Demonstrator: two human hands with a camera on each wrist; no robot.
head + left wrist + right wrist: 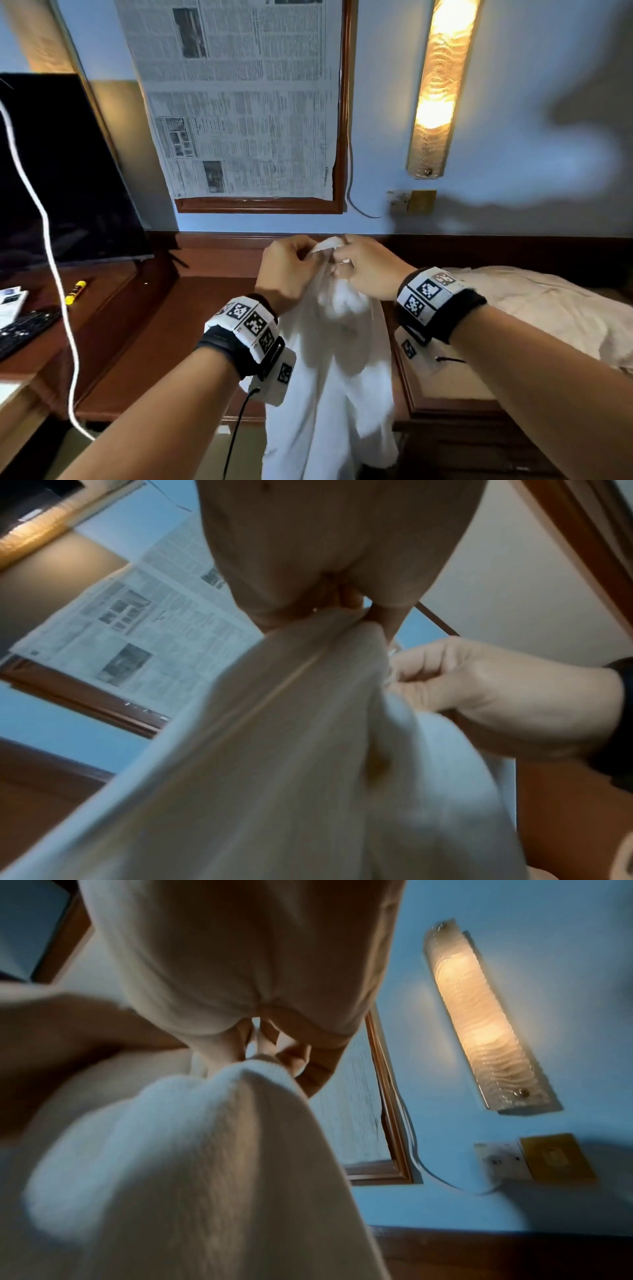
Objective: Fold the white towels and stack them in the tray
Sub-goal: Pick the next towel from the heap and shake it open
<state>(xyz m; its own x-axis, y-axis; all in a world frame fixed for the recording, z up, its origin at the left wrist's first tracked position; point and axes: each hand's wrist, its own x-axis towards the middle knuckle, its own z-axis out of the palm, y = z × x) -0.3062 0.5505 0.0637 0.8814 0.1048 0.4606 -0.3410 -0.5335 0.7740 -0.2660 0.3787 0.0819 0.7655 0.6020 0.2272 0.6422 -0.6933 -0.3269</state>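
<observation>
The left hand [286, 270] and the right hand [368, 270] are raised side by side in front of the wall, almost touching, and each has its fingers curled to pinch the top edge of one white towel [329, 370]. From the left wrist camera the left hand's fingers [346, 599] close on a bunched fold of the cloth, with the right hand just to its side, fingers bent into the same edge. The right wrist camera shows the right hand's fingers [294, 1056] gripping the gathered hem in the same way. The towel hangs straight down from the two grips, its long axis vertical, narrow and crumpled at the top and spreading wider toward the bottom edge of the head view, where its lower end runs out of sight. It hangs in front of a brown wooden desk [191, 308]. To the right, a second white towel [548, 308] lies spread and rumpled on a wooden surface. Behind the hands a newspaper [239, 102] covers a framed panel, with a lit wall lamp [442, 85] beside it.
</observation>
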